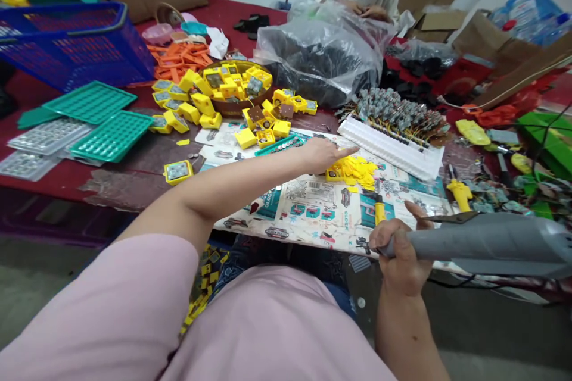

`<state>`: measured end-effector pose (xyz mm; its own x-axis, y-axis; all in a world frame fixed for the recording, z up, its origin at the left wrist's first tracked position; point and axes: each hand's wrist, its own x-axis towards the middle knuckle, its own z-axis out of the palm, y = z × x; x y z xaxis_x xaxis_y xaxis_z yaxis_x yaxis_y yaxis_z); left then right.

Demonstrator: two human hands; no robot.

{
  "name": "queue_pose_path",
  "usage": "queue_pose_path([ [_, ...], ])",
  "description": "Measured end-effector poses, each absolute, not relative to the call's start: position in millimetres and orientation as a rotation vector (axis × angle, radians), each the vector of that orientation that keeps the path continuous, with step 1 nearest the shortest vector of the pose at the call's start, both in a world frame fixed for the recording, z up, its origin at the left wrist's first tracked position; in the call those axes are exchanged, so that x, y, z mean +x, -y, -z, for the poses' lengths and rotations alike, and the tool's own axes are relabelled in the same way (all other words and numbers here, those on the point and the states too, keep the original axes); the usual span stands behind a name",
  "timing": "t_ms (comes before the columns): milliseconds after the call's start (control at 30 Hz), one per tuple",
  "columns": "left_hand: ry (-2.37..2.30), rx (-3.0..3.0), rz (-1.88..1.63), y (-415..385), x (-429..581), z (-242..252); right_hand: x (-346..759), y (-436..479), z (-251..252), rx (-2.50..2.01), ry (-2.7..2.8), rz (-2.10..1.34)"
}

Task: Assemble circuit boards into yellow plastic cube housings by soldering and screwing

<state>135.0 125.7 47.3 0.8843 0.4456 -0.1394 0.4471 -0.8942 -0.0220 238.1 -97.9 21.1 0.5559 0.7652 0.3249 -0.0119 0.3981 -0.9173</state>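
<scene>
Left hand [328, 155] lies palm down, index out, on the yellow parts [360, 171] heaped mid-table. I cannot tell whether its grip has taken one. Right hand [402, 256] grip is clenched round the grey tool [491, 243] at the near edge.

Judgement: pinch a single part and keep the tool tip clear.

The table [67, 175] is red-covered and crowded, with a paper sheet [313, 202] under the pile. A person [357, 9] sits opposite.

Blue basket [67, 47] — one; grey tool [482, 244] — one

Grey tool [482, 244]; yellow parts [357, 170]; blue basket [67, 12]; teal trays [111, 134]; red tabletop [58, 175]; pink sleeve [111, 315]; white rack [388, 146].
</scene>
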Motion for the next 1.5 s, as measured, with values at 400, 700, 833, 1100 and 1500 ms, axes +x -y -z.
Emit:
queue_pose_path([
  [400, -1.561, 2.74, -0.103, -265, 112, -53, 239, 102, -13, -1.13, 0.849, -0.619],
  [700, -1.274, 2.672, -0.703, -233, 73, -57, 245, 98, -11, -1.106, 0.883, -0.592],
  [833, -0.91, 2.554, -0.971, -175, 43, -61, 241, 94, -15, -1.076, 0.891, -0.595],
  [1100, -0.775, 2.128, -0.795, -67, 10, -38, 228, 92, -23, -1.106, 0.873, -0.584],
  [1500, -0.771, 1.758, -0.732, -34, 9, -17, 221, 100, -25, -1.058, 0.914, -0.593],
])
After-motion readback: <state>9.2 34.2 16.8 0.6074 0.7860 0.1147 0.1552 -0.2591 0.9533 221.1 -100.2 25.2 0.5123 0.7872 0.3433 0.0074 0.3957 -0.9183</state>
